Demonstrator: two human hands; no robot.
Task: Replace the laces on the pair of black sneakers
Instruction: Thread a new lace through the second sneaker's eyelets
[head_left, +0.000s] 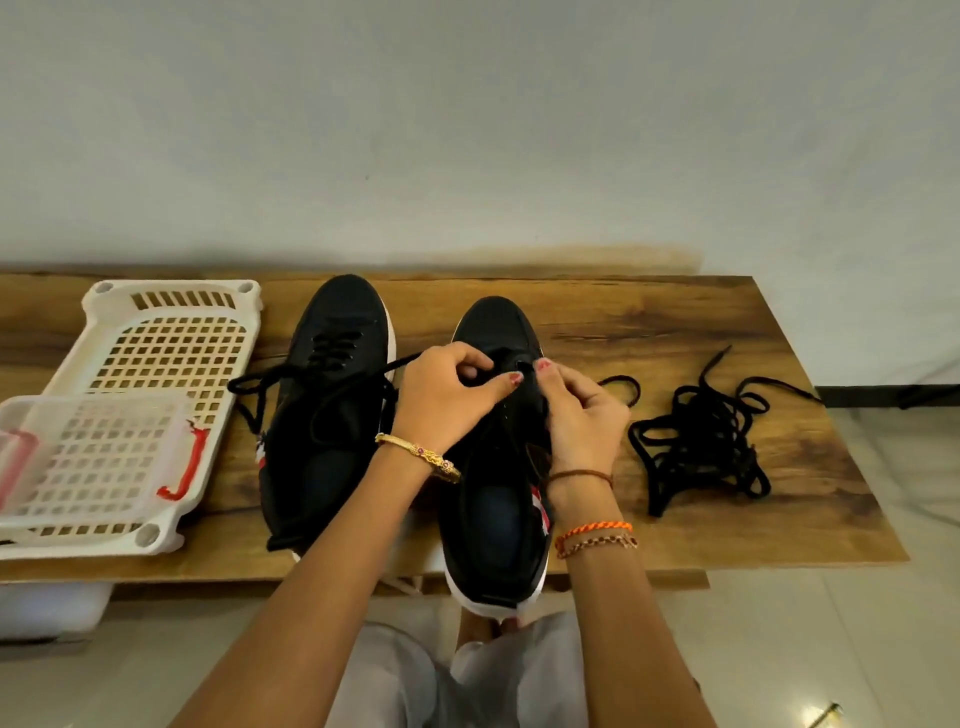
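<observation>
On the wooden table, two black sneakers are lying side by side with their long axes running away from the person, toes pointing toward the wall and heels toward the near edge. Left sneaker is sitting laced through its front eyelets, its black lace trailing loose toward the tray. Right sneaker is overhanging the near edge at its white-soled heel, and both hands are working at its lacing area. Left hand is curling its fingers and pinching at the eyelet zone; right hand is curling likewise, pinching beside it, though what exactly each is pinching is hidden against the black upper. Uppers are looking smooth and matte, with red-and-white marks at the sides. A tangled heap of flat black laces is lying just right of the hands. A white perforated plastic tray is sitting at the left, holding a clear box with a red latch
</observation>
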